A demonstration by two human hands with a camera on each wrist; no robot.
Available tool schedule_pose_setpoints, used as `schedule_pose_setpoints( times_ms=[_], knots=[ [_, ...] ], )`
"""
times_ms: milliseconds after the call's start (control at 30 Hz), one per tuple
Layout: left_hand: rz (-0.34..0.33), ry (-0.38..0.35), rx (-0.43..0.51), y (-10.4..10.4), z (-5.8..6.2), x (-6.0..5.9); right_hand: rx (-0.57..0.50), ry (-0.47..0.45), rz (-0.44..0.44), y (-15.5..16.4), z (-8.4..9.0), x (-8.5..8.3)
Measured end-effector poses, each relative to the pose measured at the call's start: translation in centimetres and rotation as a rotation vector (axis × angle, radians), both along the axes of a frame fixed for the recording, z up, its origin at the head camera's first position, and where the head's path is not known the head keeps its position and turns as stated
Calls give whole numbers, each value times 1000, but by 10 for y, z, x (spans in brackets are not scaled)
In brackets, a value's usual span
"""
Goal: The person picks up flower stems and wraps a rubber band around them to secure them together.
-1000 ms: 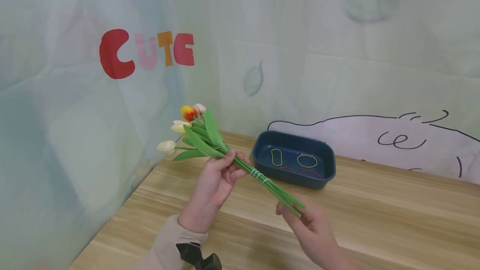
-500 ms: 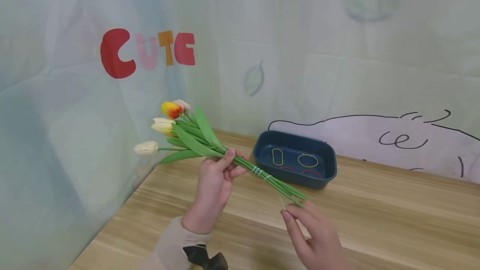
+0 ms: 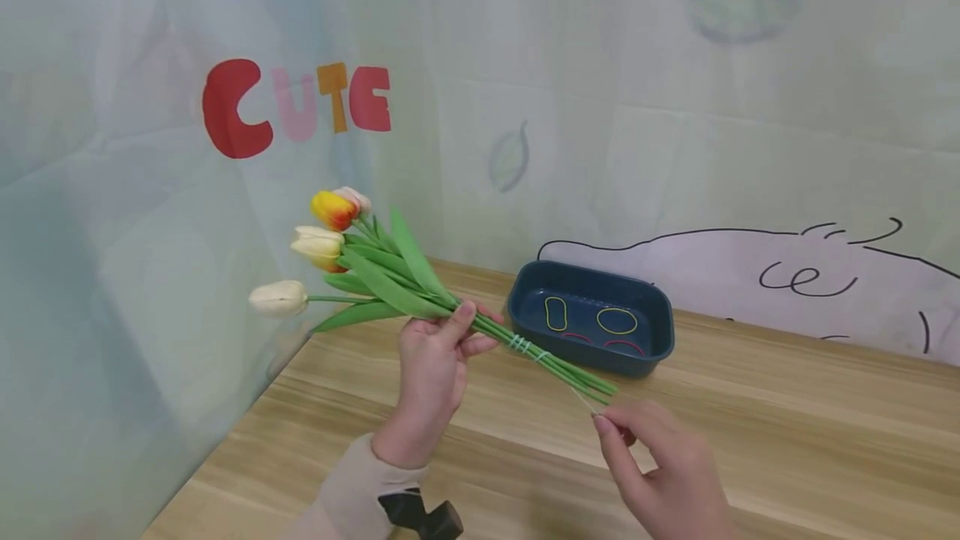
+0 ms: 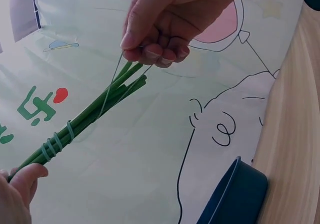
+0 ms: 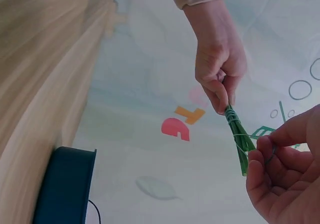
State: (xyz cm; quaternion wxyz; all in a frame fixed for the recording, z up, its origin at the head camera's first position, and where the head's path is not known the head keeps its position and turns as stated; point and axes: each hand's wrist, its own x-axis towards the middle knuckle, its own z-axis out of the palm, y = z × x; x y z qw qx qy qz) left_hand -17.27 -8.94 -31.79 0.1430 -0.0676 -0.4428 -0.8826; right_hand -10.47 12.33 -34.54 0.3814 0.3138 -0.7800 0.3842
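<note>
My left hand (image 3: 459, 330) grips a bunch of artificial tulips (image 3: 390, 273) by the green stems, just below the leaves, holding it above the wooden table. The flower heads point up and left. A pale green rubber band (image 3: 521, 347) is wound round the stems in several turns. My right hand (image 3: 604, 423) pinches a stretched loop of that band (image 3: 583, 400) just past the stem ends. In the left wrist view the right hand (image 4: 150, 48) pulls the thin loop (image 4: 111, 86) away from the stems (image 4: 95, 111). The right wrist view shows the left hand (image 5: 220, 91) clasping the stems (image 5: 239, 139).
A dark blue tray (image 3: 592, 273) stands on the table behind the stems and holds several loose yellow and red rubber bands (image 3: 615, 322). A printed fabric backdrop with the letters "CUTE" (image 3: 300, 102) closes off the back and left.
The bunch has shifted left, its flower heads higher. My right hand has left the stem ends, pinched the band's loop and drawn it out to the right.
</note>
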Motion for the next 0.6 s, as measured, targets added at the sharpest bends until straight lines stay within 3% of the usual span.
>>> schedule_pose_setpoints(
  times_ms=[300, 600],
  knots=[
    [5, 126, -101, 0, -3, 2, 23, -169, -61, 10, 12, 3],
    [-34, 200, -149, -3, -3, 2, -22, -592, -142, 17, 23, 6]
  ],
)
